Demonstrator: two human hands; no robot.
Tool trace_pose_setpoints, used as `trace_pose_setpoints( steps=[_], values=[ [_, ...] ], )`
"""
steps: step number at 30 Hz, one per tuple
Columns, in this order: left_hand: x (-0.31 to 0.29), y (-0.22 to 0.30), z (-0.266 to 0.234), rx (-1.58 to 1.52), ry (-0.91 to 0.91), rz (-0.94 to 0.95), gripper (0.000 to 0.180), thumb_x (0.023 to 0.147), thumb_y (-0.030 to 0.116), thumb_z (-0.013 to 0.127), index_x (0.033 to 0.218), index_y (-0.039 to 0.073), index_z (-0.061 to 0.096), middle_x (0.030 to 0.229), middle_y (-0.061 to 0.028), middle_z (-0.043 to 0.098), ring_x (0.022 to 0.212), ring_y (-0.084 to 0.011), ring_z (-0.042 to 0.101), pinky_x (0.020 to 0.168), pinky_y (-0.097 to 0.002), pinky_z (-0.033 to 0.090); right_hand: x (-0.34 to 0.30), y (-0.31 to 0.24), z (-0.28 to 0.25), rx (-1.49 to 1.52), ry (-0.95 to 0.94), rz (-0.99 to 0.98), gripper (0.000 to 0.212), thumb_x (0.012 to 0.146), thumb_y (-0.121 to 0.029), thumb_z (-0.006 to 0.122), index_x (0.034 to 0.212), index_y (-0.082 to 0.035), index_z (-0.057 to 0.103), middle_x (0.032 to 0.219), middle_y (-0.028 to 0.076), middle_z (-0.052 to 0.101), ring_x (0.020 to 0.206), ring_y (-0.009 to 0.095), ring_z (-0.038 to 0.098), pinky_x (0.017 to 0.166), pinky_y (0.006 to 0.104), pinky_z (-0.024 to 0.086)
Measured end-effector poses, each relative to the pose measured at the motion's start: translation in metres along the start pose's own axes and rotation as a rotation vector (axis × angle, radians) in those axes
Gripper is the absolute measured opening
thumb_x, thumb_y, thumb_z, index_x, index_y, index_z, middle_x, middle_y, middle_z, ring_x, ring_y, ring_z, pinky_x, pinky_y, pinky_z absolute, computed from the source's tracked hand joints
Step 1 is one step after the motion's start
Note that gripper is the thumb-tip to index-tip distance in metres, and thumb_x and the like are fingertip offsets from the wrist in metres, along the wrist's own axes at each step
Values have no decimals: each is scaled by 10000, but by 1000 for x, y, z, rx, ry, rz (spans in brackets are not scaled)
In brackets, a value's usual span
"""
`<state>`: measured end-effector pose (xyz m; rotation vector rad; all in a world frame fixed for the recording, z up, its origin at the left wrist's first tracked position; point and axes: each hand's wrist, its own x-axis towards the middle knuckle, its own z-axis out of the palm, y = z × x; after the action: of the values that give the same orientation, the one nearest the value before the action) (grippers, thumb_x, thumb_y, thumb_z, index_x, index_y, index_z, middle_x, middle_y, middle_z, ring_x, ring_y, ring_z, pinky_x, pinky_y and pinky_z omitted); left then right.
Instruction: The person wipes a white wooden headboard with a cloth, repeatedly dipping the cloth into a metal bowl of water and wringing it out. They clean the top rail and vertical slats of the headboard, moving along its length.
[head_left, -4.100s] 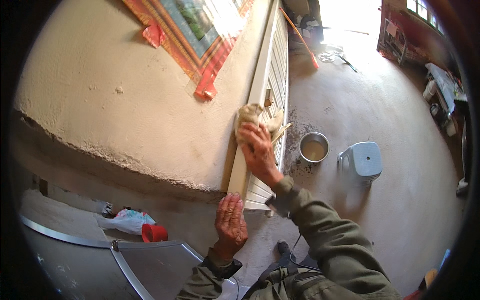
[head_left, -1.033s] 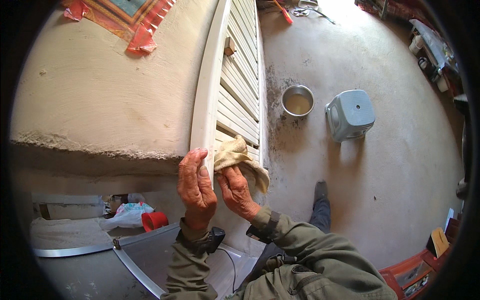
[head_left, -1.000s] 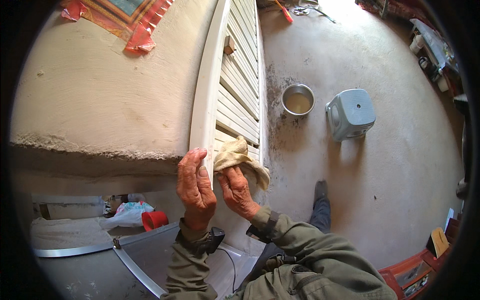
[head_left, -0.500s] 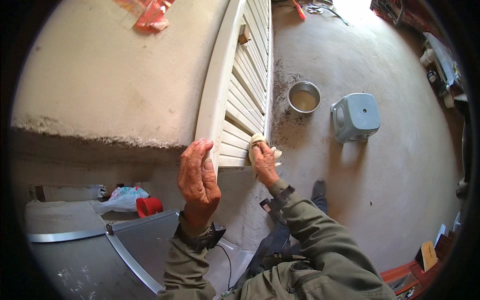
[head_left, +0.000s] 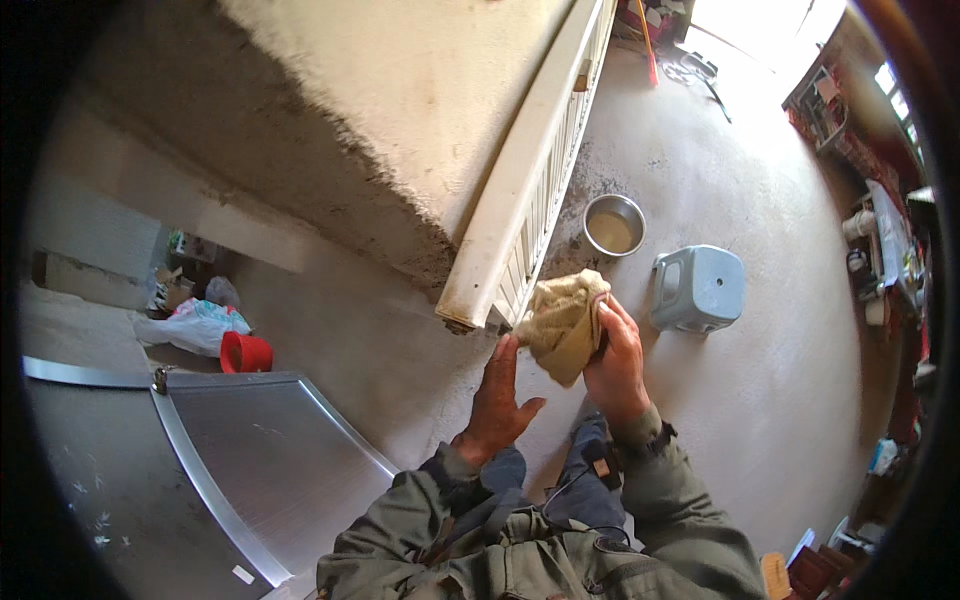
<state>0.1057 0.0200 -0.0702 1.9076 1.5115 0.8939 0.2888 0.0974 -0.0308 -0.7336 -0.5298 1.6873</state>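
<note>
A damp-looking beige cloth [head_left: 562, 325] hangs bunched from my right hand [head_left: 617, 365], whose fingers grip its right edge. My left hand [head_left: 495, 400] is open, fingers stretched up and thumb apart. Its fingertips reach the cloth's lower left edge; whether they touch it I cannot tell. Just beyond both hands is the near end of a long cream slatted unit [head_left: 520, 185], which looks like a radiator, standing against the wall. A steel basin [head_left: 640, 233] with cloudy brownish water rests on the floor past the cloth.
To the right of the basin stands a grey-blue plastic stool [head_left: 705, 290]. A grey metal-edged panel [head_left: 270, 430] fills the lower left, with a red container [head_left: 245, 352] and a plastic bag [head_left: 195, 327] behind it. Cluttered shelves [head_left: 880, 235] line the right side.
My right hand has lifted the cloth off the slatted unit and brought it nearer me. My left hand has left the unit's top and moved right, beside the cloth. The view has turned.
</note>
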Motion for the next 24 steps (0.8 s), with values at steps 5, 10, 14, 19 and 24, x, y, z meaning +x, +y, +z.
trace_pose_setpoints(
  steps=[5, 10, 14, 19, 24],
  values=[
    [11, -52, 57, -646, 39, -141, 537, 907, 60, 798, 1399, 24, 584, 1292, -145, 676, 1196, -223, 651, 1029, -361, 531, -28, -5, 13, 162, 7, 113, 500, 1062, -234, 412, 1470, 39, 503, 1436, 174, 609, 1358, 301, 579, 1167, 439, 458],
    [-4, -45, 38, -1044, 295, -309, 331, 1050, 6, 601, 1380, -14, 608, 1271, -69, 689, 1149, -160, 656, 1009, -333, 546, -33, -7, -7, 25, -3, 137, 534, 1037, -226, 411, 1506, 22, 473, 1463, 172, 593, 1358, 308, 588, 1168, 459, 465],
    [-3, -27, 11, -1355, 535, -425, 378, 1072, 145, 623, 1408, -23, 585, 1335, -86, 659, 1198, -205, 652, 1074, -378, 530, -32, -2, -8, -322, 34, 131, 478, 1015, -151, 548, 1461, 21, 548, 1420, 122, 625, 1273, 236, 635, 1100, 394, 510],
    [30, -14, -12, -1323, 706, -275, 517, 1060, 138, 624, 1531, 1, 459, 1500, -126, 537, 1338, -226, 558, 1137, -375, 468, -16, -4, 27, -489, -156, -97, 601, 967, -127, 631, 1517, 67, 484, 1436, 124, 606, 1294, 212, 576, 1119, 368, 443],
    [70, -14, 6, -873, 773, -166, 547, 928, 59, 730, 1433, -12, 534, 1340, -150, 609, 1242, -280, 601, 1079, -398, 480, 14, 0, 56, -1062, -252, -132, 395, 993, -36, 610, 1381, 24, 572, 1282, 112, 619, 1199, 209, 591, 1029, 351, 476]
  ],
)
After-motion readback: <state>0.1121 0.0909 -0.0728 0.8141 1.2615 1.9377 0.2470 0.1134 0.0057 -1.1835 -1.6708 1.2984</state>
